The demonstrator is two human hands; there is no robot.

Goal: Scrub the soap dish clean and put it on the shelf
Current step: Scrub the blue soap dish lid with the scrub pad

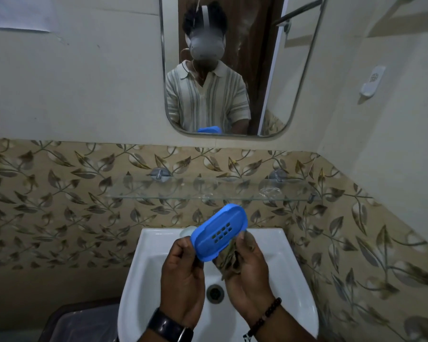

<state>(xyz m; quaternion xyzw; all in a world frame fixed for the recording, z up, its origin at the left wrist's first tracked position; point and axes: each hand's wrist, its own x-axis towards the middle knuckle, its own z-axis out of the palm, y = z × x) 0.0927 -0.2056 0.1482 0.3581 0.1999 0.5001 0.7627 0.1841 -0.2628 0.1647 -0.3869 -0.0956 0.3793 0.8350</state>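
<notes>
A blue soap dish is held over the sink, pinched at its lower rim by the left hand while a brownish cloth is clutched against it by the right hand; judged light, stiff, probably slippery plastic, it is best gripped by the rim.

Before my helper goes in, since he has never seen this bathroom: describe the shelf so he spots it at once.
Find the wall mirror; below it runs a band of leaf-patterned tiles, and across that band, just above the white sink, hangs the shelf. It is a clear glass plate on two round metal brackets, nearly see-through against the tiles.
</notes>
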